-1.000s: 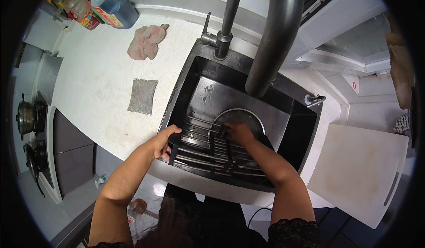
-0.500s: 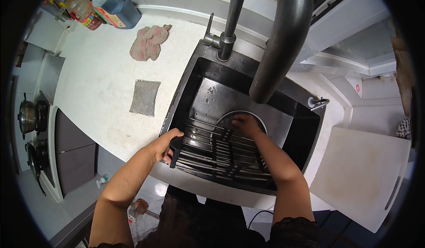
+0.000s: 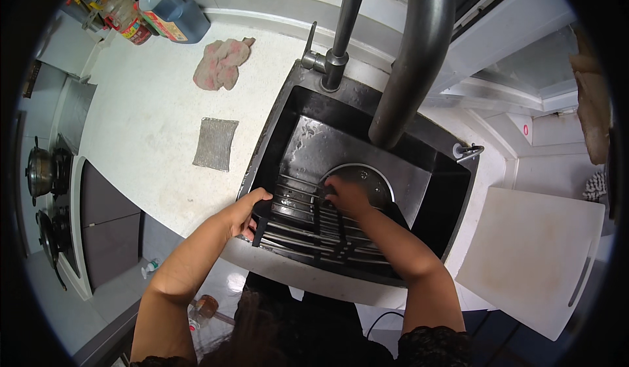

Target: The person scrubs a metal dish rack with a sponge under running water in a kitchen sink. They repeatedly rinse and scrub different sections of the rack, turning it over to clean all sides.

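A black metal rack (image 3: 308, 232) with several bars lies across the near part of a dark steel sink (image 3: 298, 121). My left hand (image 3: 246, 211) grips the rack's left end at the sink's rim. My right hand (image 3: 347, 195) presses down on the bars near the rack's middle, fingers curled; whether it holds anything I cannot tell. A round drain plate (image 3: 370, 182) shows just behind that hand. A tall grey faucet (image 3: 409, 59) arches over the sink.
On the white counter left of the sink lie a grey scrub cloth (image 3: 215, 143) and a pink rag (image 3: 221, 62). Bottles (image 3: 171, 13) stand at the back left. A white cutting board (image 3: 534, 259) lies right. A stove with a pot (image 3: 40, 170) is far left.
My right hand has slid left along the rack's bars, uncovering more of the drain plate. My left hand keeps its grip on the rack's end.
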Motion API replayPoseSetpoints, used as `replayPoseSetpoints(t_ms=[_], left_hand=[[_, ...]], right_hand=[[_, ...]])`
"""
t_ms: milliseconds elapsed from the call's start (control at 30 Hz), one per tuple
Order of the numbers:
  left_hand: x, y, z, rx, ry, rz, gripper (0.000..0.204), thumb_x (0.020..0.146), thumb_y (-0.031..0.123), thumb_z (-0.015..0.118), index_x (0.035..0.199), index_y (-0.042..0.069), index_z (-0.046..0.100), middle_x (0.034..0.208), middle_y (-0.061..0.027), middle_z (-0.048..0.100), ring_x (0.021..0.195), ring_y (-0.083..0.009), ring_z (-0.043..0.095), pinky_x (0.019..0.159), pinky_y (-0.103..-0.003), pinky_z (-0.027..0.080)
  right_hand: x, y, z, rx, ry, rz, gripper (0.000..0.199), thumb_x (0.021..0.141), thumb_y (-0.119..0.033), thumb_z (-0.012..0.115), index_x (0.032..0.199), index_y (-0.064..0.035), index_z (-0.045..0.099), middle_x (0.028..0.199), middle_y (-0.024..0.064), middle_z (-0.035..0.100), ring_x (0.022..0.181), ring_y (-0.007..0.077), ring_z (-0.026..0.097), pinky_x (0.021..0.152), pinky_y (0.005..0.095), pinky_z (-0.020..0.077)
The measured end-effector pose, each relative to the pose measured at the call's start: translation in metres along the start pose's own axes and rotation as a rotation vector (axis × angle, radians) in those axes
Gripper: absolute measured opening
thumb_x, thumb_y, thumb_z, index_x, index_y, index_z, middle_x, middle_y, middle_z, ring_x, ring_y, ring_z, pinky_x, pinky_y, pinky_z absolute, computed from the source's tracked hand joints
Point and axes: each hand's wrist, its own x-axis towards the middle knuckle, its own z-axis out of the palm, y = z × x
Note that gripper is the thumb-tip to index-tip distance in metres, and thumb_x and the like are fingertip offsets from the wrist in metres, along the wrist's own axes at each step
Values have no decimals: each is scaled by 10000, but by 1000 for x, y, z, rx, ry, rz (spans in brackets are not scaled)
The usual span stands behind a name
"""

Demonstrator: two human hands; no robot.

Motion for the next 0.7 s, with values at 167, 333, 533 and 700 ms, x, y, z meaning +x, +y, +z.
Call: replayPoseSetpoints(t_ms=[167, 333, 533, 700], left_hand=[[4, -5, -4, -3, -27, 2, 493, 745, 525, 514, 1006, 110, 562, 802, -83, 602, 605, -225, 614, 444, -395, 518], [-1, -5, -6, 18, -41, 8, 492, 753, 530, 505, 1012, 116, 562, 766, -78, 605, 597, -217, 610, 447, -404, 519], [1, -7, -8, 38, -17, 1, 481, 744, 529, 515, 996, 123, 570, 731, -76, 594, 582, -219, 600, 448, -425, 518], [3, -5, -7, 17, -37, -7, 464, 739, 526, 519, 973, 129, 576, 732, -76, 580, 602, -234, 602, 447, -435, 513]], right_hand=[[-13, 41, -1, -61, -68, 25, 292, 765, -197, 665, 1046, -127, 633, 970, 137, 654, 922, 336, 622, 808, 410, 493], [2, 68, -29, -361, -123, 193, 289, 801, -219, 612, 1075, -133, 648, 1038, 168, 645, 948, 365, 615, 851, 429, 488], [24, 108, 24, -471, -273, 245, 303, 846, -261, 560, 1057, -62, 648, 1020, 227, 640, 896, 360, 641, 802, 453, 512], [10, 25, -38, -320, -239, -203, 277, 792, -245, 614, 1009, -83, 672, 1014, 171, 632, 950, 320, 619, 802, 422, 511]])
